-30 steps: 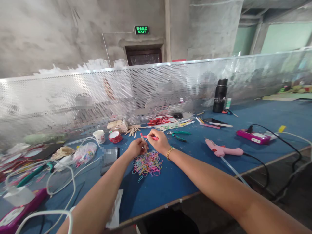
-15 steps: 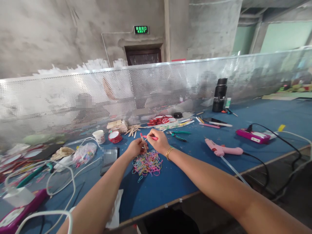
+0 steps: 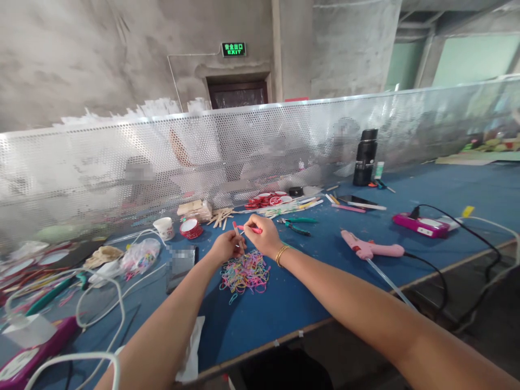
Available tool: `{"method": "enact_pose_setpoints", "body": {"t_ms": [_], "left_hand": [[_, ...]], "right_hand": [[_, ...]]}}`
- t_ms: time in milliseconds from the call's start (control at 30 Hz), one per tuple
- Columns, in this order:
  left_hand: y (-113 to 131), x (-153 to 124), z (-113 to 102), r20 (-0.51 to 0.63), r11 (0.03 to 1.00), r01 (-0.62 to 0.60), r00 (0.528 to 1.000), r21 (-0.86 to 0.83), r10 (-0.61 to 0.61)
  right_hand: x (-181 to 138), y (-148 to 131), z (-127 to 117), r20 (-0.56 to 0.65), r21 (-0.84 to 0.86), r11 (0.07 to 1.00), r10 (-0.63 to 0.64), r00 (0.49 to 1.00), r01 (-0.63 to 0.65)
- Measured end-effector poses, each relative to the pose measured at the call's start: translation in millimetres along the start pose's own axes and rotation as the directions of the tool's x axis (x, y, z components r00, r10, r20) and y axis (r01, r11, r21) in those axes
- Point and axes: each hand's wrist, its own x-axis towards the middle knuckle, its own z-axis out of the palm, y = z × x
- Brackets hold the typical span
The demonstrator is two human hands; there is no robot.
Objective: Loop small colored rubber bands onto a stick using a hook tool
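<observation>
My left hand (image 3: 225,246) is closed on a thin pale stick with a red tip (image 3: 236,231), held upright. My right hand (image 3: 264,236) pinches a pink-red stick (image 3: 251,229) lying crosswise against it. Both hands hover just above a heap of small coloured rubber bands (image 3: 245,271) on the blue table (image 3: 284,303). A gold bracelet circles my right wrist.
A pink glue gun (image 3: 370,249) with a cable lies to the right, green pliers (image 3: 296,224) behind my hands. Red round lids (image 3: 266,200), wooden sticks (image 3: 219,216), a white cup (image 3: 166,227), a black bottle (image 3: 364,157), purple power strips (image 3: 422,226), white cables at left. A perforated metal screen backs the table.
</observation>
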Motion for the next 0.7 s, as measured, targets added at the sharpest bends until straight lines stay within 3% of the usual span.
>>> {"method": "enact_pose_setpoints", "body": {"t_ms": [700], "left_hand": [[7.6,-7.2,3.5,-0.033,0.999,0.018,0.999,0.037,-0.017]], "right_hand": [[0.1,1.5,0.8,-0.001,0.029,0.999,-0.019,1.0,0.019]]}}
